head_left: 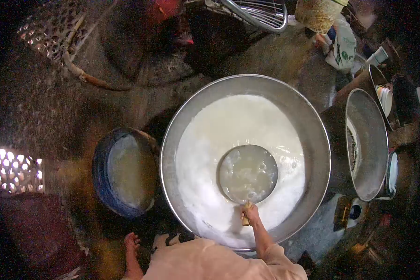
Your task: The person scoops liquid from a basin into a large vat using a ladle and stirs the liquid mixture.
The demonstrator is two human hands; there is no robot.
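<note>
A wide metal vat (316, 154) stands in front of me, holding a milky white liquid (228, 121) with foam over its near part. In that liquid sits a round, shallow scoop (248, 172) with cloudy liquid and a few bubbles inside its rim. My right hand (250, 213) is closed around the scoop's short yellowish handle (246, 222), over the near side of the vat. Down at my left side hangs my left hand (132, 241), holding nothing, its fingers loosely bent and apart. It is nearest to a blue tub (100, 179) with murky liquid in it.
Right of the vat stands another large metal vessel (375, 140). A pale bucket (316, 14) and a white bag (344, 49) are at the far right. A metal wire rack (270, 16) is at the top, and a hose (95, 81) lies on the floor at the left.
</note>
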